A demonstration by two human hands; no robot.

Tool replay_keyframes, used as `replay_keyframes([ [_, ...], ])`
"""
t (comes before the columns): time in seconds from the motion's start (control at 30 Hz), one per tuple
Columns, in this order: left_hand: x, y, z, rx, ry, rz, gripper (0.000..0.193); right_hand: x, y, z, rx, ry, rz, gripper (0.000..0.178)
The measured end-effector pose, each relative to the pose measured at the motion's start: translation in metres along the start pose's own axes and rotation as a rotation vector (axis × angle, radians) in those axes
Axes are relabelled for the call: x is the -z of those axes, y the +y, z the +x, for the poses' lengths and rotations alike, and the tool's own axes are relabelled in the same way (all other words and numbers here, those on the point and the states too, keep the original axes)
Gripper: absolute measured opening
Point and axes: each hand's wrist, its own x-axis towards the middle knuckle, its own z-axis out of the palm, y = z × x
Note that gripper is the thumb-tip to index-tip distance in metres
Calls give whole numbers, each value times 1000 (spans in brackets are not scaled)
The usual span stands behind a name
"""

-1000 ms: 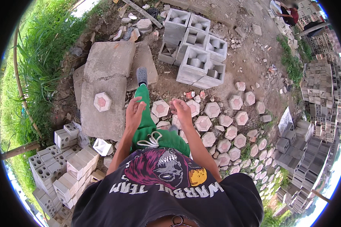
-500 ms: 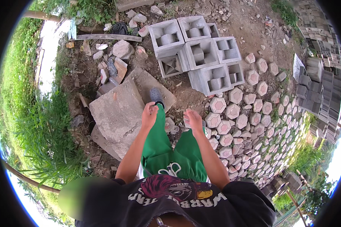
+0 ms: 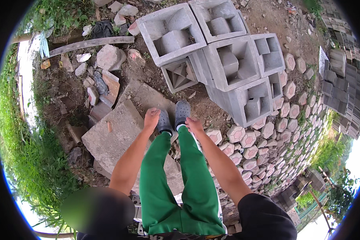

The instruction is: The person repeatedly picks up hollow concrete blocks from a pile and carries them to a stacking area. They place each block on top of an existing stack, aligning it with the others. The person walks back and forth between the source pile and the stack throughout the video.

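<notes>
Two bare hands are hanging over the clogs, with the stacked hollow concrete blocks standing ahead and to the right.
The right hand point(image 3: 193, 125) is hanging nearer the stack than the left hand point(image 3: 152, 119); both sets of fingers are curling loosely, unclenched, grasping nothing visible. The front hollow block point(image 3: 224, 101) is standing ahead and rightward of the right fingers, apart from them, its open cells facing up and its long axis apparently running upright. The low block with a faceted interior point(image 3: 181, 76) is sitting nearly straight ahead, beyond the right clog point(image 3: 183, 109); the left fingers are hanging beside the left clog point(image 3: 164, 121).
</notes>
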Motion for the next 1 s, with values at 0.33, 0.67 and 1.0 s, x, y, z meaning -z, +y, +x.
replay_keyframes([
  [0.33,-107,-17,257,-32,72,7,74,3,-58,276,2,151,445,68],
  [0.67,-120,-23,320,-148,12,402,58,12,-48,353,34,145,677,67],
  [1.0,-115,-45,278,-106,20,376,57,7,-22,327,70,147,794,70],
])
